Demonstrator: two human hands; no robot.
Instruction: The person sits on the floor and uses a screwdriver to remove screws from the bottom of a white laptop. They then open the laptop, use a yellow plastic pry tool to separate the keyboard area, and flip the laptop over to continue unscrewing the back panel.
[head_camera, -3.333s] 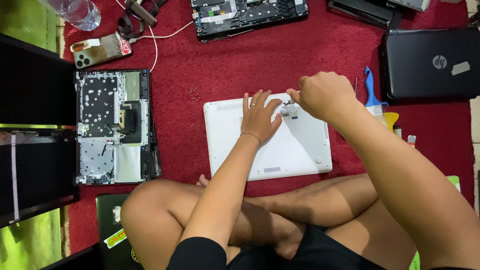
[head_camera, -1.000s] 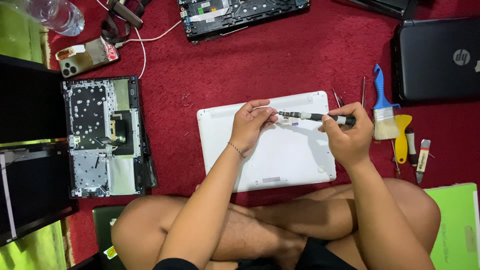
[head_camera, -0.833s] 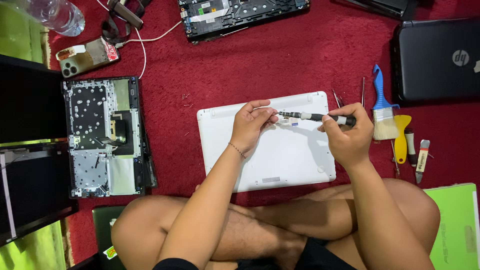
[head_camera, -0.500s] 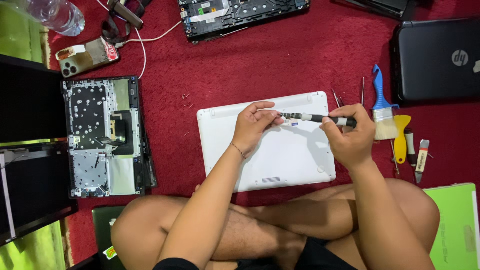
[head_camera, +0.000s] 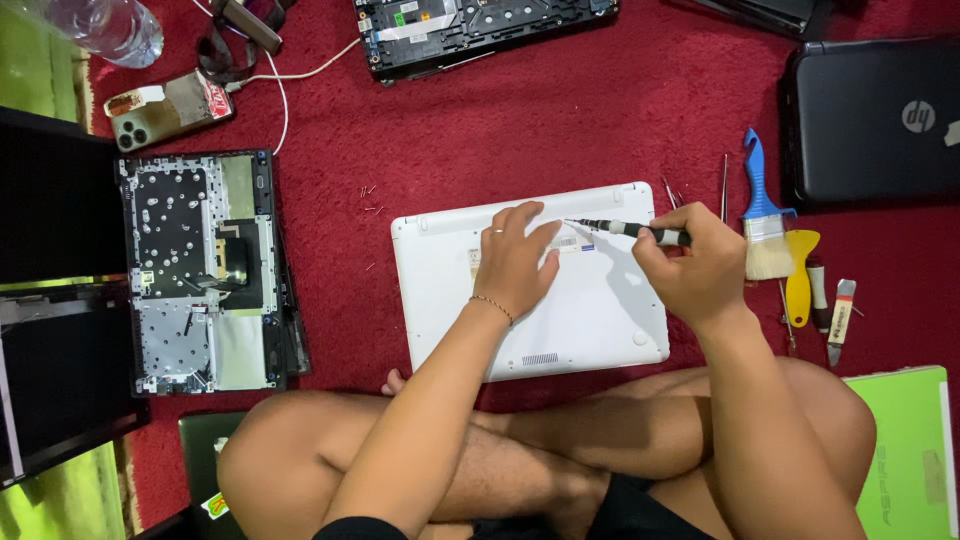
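Unscrewing step: laptop (head_camera: 560, 310) lies base-up on red rug (head_camera: 480, 120). R hand (head_camera: 690, 275) clamped on screwdriver (head_camera: 630, 230), tip near top edge. L hand (head_camera: 515, 260) flat, fingers apart, steadying. Next likely needs tip seated square in screw.

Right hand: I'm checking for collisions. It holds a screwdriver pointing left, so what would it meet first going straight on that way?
Probably the left hand. The right hand aims the screwdriver leftward over the white laptop, its tip close by the left fingers; height is unclear.
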